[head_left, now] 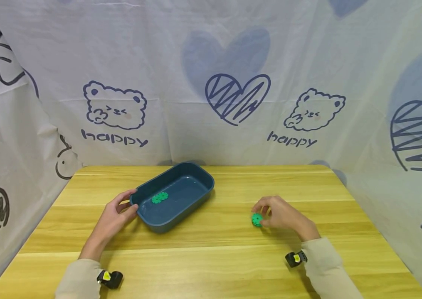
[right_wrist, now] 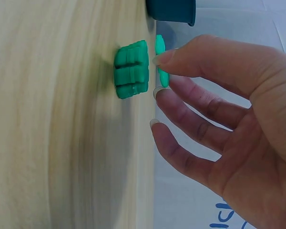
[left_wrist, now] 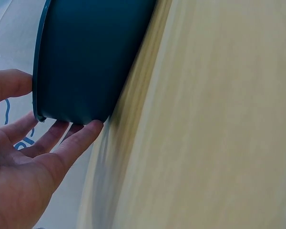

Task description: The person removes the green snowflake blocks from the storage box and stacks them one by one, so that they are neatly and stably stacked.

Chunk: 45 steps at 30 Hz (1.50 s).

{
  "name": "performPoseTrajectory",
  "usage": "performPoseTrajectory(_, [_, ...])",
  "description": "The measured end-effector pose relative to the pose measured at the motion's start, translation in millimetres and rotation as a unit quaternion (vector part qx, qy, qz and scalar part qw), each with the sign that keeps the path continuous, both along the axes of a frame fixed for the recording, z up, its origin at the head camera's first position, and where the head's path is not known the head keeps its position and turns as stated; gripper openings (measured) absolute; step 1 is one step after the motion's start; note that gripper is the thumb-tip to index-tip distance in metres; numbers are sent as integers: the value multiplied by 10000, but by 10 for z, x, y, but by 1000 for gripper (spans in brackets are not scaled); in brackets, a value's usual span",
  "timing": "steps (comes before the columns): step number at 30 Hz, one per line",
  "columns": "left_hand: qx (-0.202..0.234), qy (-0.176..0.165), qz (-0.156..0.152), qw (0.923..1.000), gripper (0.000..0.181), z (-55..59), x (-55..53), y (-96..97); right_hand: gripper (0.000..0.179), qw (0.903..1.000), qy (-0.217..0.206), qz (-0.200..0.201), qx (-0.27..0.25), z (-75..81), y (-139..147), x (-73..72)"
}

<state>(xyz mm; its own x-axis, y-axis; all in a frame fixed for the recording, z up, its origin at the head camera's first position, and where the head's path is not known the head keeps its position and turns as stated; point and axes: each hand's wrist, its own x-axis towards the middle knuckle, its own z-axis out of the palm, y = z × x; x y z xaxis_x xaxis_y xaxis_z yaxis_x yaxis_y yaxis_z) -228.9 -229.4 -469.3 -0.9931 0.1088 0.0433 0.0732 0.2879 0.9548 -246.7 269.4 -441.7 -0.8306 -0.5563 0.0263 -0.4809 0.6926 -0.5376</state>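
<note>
A dark blue-green rectangular tub (head_left: 173, 218) stands on the table, with green notched discs (head_left: 156, 199) lying flat inside. My left hand (head_left: 115, 214) is at the tub's near left end; its nearly straight fingers and thumb touch the rim and outer wall, as the left wrist view also shows. To the right of the tub my right hand (head_left: 282, 214) is low over the table. Between thumb and forefinger it pinches a green notched disc (right_wrist: 160, 44), just above a short stack of green notched discs (right_wrist: 131, 70). The other fingers are spread and loosely bent.
The wooden table (head_left: 214, 265) runs back to a white curtain (head_left: 173, 54) printed with hearts and bears, which also hangs at both sides. Each wrist carries a small black camera (head_left: 114, 280) on a strap.
</note>
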Motion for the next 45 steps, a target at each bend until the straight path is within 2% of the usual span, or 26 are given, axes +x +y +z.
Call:
performPoseTrajectory(27, [40,5,-23,10000,58,23,23,-2,27,9996,-264,-16,-58,-64,30,-1])
performPoseTrajectory(45, [12,17,17,10000,57,17,13,-1,29,9998,-182,-2,-55,-66,56,11])
